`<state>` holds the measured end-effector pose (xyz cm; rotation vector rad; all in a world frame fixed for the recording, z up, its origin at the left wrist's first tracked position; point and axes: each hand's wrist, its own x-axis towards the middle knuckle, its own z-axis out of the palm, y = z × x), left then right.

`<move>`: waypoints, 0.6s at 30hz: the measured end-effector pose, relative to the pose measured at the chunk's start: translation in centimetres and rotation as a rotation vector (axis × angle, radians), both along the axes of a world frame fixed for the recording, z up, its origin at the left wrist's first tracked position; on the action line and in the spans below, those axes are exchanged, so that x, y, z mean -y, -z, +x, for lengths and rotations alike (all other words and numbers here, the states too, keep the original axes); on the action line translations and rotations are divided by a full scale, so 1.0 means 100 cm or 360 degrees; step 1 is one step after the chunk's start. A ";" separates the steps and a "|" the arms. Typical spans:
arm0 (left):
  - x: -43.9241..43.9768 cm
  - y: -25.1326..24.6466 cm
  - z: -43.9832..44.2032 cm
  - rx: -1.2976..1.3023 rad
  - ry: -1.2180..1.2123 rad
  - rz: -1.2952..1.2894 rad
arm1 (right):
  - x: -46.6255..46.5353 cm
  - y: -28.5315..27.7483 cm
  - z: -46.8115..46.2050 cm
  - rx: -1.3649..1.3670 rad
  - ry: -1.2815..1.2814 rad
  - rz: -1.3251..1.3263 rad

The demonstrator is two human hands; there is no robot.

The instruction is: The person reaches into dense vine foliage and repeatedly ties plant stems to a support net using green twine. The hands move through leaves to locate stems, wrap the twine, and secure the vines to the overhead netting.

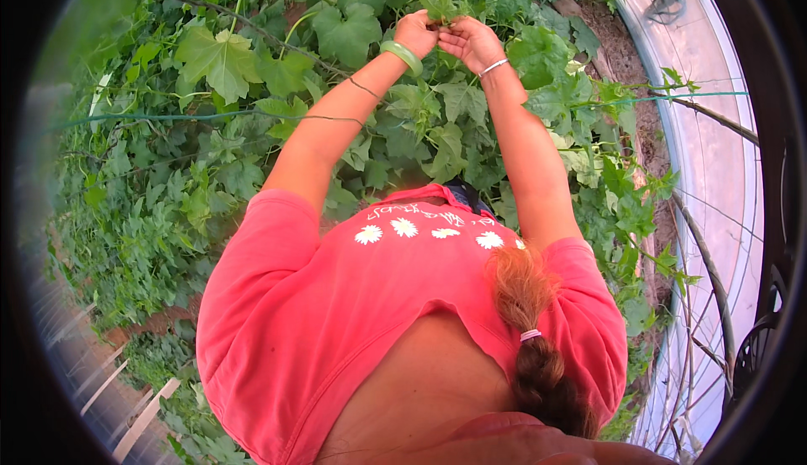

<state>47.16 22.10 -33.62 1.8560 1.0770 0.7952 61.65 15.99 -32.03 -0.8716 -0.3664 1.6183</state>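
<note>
Both hands are raised together at the top of the view, among leafy climbing vines. My left hand (417, 33), with a pale green bangle (402, 56) at its wrist, has its fingers closed on a vine shoot (439, 8). Facing it, my right hand (471, 41) wears a thin silver-coloured bracelet (492, 68), and its thumb and forefinger pinch at the base of the same shoot. The fingertips nearly meet, and leaves partly hide them. Broad lobed leaves (347, 33) hang beside the bangled wrist.
A green cord (208, 115) runs across the vines at the left and reappears (687, 95) at the right. A thin dark twine (271, 37) slants towards the bangled arm. Plastic sheeting (712, 168) with dry stems (712, 269) borders the bed at the right. Pale strips (145, 421) lie lower left.
</note>
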 end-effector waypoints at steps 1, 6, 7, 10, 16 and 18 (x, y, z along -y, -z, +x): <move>0.001 0.001 0.000 0.0000 -0.0005 -0.0001 | 0.000 -0.002 -0.001 -0.0002 0.0004 -0.0010; 0.003 -0.008 -0.007 -0.0088 -0.0040 0.0081 | 0.003 -0.016 0.000 0.0362 0.0002 0.0031; 0.003 -0.012 -0.008 -0.0086 -0.0036 0.0040 | 0.004 -0.018 0.001 0.0481 0.0003 0.0051; 0.005 -0.025 -0.010 -0.0224 0.0017 -0.0018 | 0.004 -0.020 0.001 0.0947 -0.0111 0.0090; 0.012 -0.029 -0.011 -0.0164 0.0026 0.0143 | 0.003 -0.013 -0.010 0.1795 0.0134 0.0405; 0.013 -0.027 -0.009 -0.0110 -0.0022 0.0150 | 0.003 -0.012 -0.017 0.2044 0.0247 0.0510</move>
